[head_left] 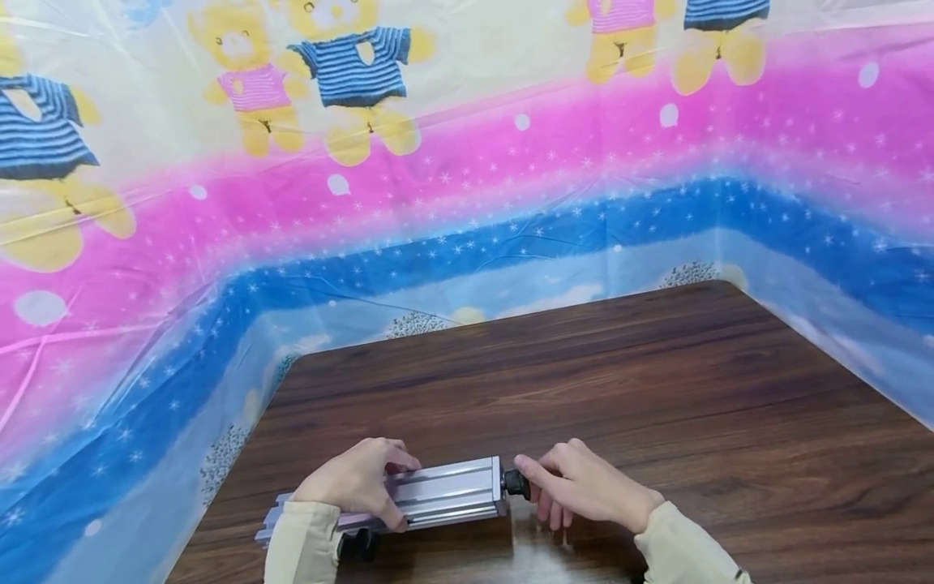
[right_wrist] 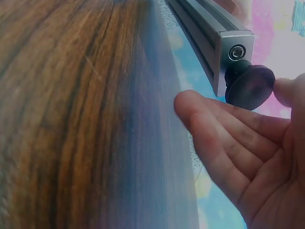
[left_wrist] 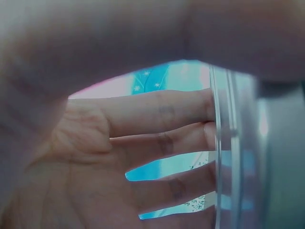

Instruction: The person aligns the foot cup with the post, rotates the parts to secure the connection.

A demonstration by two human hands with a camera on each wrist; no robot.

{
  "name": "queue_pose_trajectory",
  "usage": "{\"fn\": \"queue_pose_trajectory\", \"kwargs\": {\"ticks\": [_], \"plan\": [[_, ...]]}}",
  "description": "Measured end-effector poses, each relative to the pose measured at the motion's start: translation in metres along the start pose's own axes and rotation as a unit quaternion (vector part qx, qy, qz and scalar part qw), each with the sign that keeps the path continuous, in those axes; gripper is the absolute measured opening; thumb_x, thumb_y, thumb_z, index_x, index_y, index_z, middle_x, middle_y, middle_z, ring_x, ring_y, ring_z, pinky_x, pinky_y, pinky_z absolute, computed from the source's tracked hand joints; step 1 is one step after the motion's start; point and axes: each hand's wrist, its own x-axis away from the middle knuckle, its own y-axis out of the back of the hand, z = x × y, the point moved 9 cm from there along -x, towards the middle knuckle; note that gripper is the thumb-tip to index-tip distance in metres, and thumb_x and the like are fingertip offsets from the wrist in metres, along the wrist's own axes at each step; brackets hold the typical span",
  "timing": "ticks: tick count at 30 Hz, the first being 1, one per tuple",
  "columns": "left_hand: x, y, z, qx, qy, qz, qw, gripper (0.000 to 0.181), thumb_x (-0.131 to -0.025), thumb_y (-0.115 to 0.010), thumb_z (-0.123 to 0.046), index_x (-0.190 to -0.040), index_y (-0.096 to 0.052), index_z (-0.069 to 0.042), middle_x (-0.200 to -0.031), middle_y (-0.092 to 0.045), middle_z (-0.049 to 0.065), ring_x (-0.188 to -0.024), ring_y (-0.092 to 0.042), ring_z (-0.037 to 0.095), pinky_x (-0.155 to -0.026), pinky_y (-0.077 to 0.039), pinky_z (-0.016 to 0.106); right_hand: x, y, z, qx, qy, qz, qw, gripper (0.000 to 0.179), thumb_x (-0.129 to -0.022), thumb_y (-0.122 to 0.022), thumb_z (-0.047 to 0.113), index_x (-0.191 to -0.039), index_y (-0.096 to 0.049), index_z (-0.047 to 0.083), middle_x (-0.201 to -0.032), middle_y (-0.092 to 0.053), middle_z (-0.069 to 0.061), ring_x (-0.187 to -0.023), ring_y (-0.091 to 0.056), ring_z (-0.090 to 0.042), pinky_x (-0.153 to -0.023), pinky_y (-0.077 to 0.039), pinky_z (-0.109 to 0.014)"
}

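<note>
A silver aluminium extrusion lies lengthwise across the front of the wooden table, its end face towards the right. My left hand grips it from above, thumb on the near side and fingers on the far side. In the left wrist view, spread fingers meet its edge. A black round levelling foot sticks out of the end face, below a bolt hole. My right hand pinches this foot between thumb and fingers. Another black part shows beneath the left wrist, partly hidden by the sleeve.
Dark wood grain covers the tabletop, which has rounded far corners. A plastic sheet printed with bears and pink and blue bands hangs behind the table and along its sides.
</note>
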Motion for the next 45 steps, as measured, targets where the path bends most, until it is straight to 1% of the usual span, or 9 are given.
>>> {"fn": "queue_pose_trajectory", "kwargs": {"ticks": [3,7,12,19,26,31,37,39,45], "plan": [[0.0,0.001,0.0,0.0,0.004,0.0,1.0,0.061,-0.057,-0.092,-0.017,-0.115,-0.076,-0.006,-0.112,-0.069,0.003,-0.098,-0.064,0.019,-0.083,-0.054,0.039,0.002,0.004,-0.001,0.018,0.002,-0.013,0.9998,0.054,-0.108,-0.04,0.045,-0.088,-0.074,0.007,-0.066,-0.072,0.002,-0.054,-0.068,-0.015,-0.057,-0.056,-0.03],[0.0,0.003,0.0,-0.001,0.01,-0.001,0.9999,0.062,-0.057,-0.092,-0.018,-0.115,-0.075,-0.007,-0.112,-0.069,0.003,-0.096,-0.062,0.018,-0.082,-0.053,0.039,0.006,0.01,0.01,0.046,0.075,-0.047,0.995,0.032,-0.1,-0.063,0.037,-0.119,-0.066,0.012,-0.095,-0.074,0.003,-0.076,-0.07,-0.007,-0.072,-0.057,-0.026],[0.002,0.004,0.001,-0.004,0.014,-0.002,0.9999,0.062,-0.057,-0.093,-0.019,-0.116,-0.075,-0.008,-0.115,-0.068,0.003,-0.098,-0.063,0.019,-0.083,-0.054,0.041,0.008,0.01,0.025,0.056,0.158,-0.063,0.9838,0.047,-0.086,-0.081,0.016,-0.128,-0.059,0.015,-0.114,-0.069,0.001,-0.091,-0.069,-0.004,-0.079,-0.059,-0.027],[0.002,0.003,0.002,0.001,0.01,-0.007,0.9999,0.062,-0.057,-0.093,-0.016,-0.115,-0.075,-0.007,-0.116,-0.07,0.004,-0.1,-0.064,0.02,-0.085,-0.054,0.042,0.001,0.008,0.02,0.038,0.122,-0.042,0.9909,0.029,-0.097,-0.069,0.029,-0.114,-0.068,0.006,-0.089,-0.075,0.003,-0.078,-0.07,-0.002,-0.069,-0.058,-0.024],[0.002,0.001,0.003,0.008,0.017,-0.007,0.9998,0.062,-0.058,-0.092,-0.016,-0.117,-0.075,-0.006,-0.118,-0.069,0.006,-0.104,-0.064,0.024,-0.087,-0.054,0.046,-0.006,0.0,0.005,0.003,0.026,-0.001,0.9997,0.051,-0.107,-0.045,0.044,-0.089,-0.075,0.008,-0.07,-0.074,0.001,-0.053,-0.068,-0.016,-0.052,-0.056,-0.032],[0.001,0.0,0.005,0.01,0.024,-0.006,0.9997,0.062,-0.058,-0.092,-0.016,-0.117,-0.075,-0.006,-0.121,-0.069,0.008,-0.107,-0.064,0.027,-0.089,-0.053,0.048,-0.006,-0.002,0.001,0.006,0.002,0.001,1.0,0.063,-0.109,-0.037,0.046,-0.08,-0.074,0.005,-0.064,-0.072,0.001,-0.05,-0.068,-0.017,-0.051,-0.056,-0.032],[0.001,0.001,0.007,0.007,0.026,-0.007,0.9996,0.062,-0.057,-0.093,-0.015,-0.116,-0.075,-0.007,-0.121,-0.068,0.008,-0.107,-0.064,0.027,-0.089,-0.054,0.048,-0.001,0.005,0.01,0.038,0.077,-0.037,0.9957,0.035,-0.099,-0.063,0.038,-0.114,-0.067,0.006,-0.093,-0.075,-0.002,-0.076,-0.072,-0.008,-0.067,-0.058,-0.025],[0.0,0.001,0.007,0.006,0.027,-0.008,0.9996,0.063,-0.057,-0.093,-0.015,-0.116,-0.075,-0.007,-0.122,-0.068,0.009,-0.106,-0.064,0.027,-0.089,-0.054,0.049,0.001,0.008,0.016,0.054,0.119,-0.054,0.99,0.042,-0.092,-0.075,0.031,-0.126,-0.062,0.009,-0.107,-0.073,-0.004,-0.087,-0.071,-0.007,-0.074,-0.059,-0.025],[-0.003,0.004,0.007,0.004,0.027,-0.013,0.9996,0.063,-0.056,-0.093,-0.014,-0.116,-0.075,-0.006,-0.119,-0.068,0.008,-0.101,-0.064,0.024,-0.087,-0.053,0.048,0.0,0.01,0.024,0.067,0.166,-0.075,0.981,0.036,-0.088,-0.078,0.013,-0.121,-0.064,0.007,-0.106,-0.073,-0.001,-0.089,-0.07,-0.004,-0.077,-0.059,-0.027]]}}
